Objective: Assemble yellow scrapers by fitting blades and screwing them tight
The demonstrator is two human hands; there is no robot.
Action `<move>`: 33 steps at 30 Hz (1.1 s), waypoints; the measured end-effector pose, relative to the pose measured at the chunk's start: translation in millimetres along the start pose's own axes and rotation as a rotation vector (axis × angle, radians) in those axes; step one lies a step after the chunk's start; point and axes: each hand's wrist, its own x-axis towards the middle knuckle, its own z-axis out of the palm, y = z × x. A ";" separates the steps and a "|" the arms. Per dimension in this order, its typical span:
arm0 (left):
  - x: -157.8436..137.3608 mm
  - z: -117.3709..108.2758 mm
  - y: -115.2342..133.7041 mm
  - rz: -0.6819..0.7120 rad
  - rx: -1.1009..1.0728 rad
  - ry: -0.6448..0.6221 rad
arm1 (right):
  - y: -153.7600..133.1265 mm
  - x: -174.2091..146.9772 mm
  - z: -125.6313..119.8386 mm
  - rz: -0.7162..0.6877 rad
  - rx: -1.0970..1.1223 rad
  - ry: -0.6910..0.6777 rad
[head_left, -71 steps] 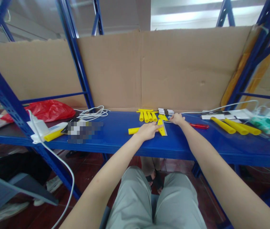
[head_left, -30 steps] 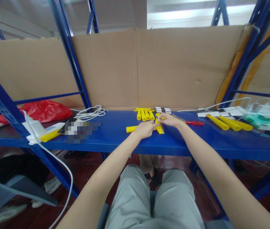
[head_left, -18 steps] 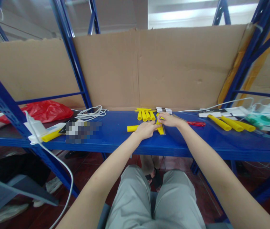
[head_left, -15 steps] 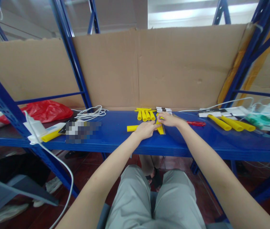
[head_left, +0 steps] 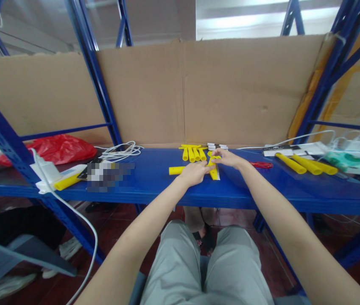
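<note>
A yellow scraper (head_left: 176,170) lies on the blue shelf, its tube handle pointing left and its broad head, with a thin pale edge, at the right. My left hand (head_left: 194,173) is closed over the handle, its fingers reaching the head. At the far end of the head, my right hand (head_left: 226,158) is curled with thumb and fingertips together on a yellow part; any small item between them cannot be made out. Just behind stand-by pieces lie together: several yellow T-shaped scrapers (head_left: 193,153) and a small stack of black-and-white strips (head_left: 217,146).
Red thin items (head_left: 260,165) lie right of my right hand, then three yellow tubes (head_left: 305,165) and white packs. Coiled white cable (head_left: 122,151), a red plastic bag (head_left: 63,147) and another yellow tube (head_left: 69,182) are left. Cardboard (head_left: 224,93) walls the back; blue posts flank the shelf.
My right-hand fingers have shifted slightly at the far end of the scraper head. My left hand stays on the handle. The view has tilted a little.
</note>
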 end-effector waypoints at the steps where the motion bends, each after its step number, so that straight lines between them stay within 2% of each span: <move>1: 0.1 -0.2 0.1 0.002 -0.005 0.000 | -1.2 -0.7 0.5 0.017 0.036 -0.002; 4: 0.2 -1.5 0.7 -0.006 -0.031 0.000 | -5.6 -1.1 2.5 0.076 0.139 0.023; 9: -0.2 -4.8 0.8 -0.075 -0.085 0.007 | -15.0 -3.2 3.7 0.228 0.367 0.159; 11: -0.1 -4.9 -0.4 -0.114 -0.104 0.012 | -19.8 -6.4 3.4 0.271 0.496 0.090; 13: 0.1 -4.2 -1.7 -0.139 -0.116 0.017 | -24.3 -9.9 4.1 0.308 0.595 -0.038; 16: 0.1 -2.3 -3.1 -0.147 -0.125 0.023 | -28.2 -12.7 7.4 0.387 0.638 -0.152; 24: 0.0 4.1 -3.4 -0.168 -0.166 0.055 | -28.8 -14.2 11.5 0.410 0.606 -0.197; 33: 1.5 2.1 -0.6 -0.170 -0.059 0.013 | -27.2 -14.3 13.4 0.378 0.638 -0.212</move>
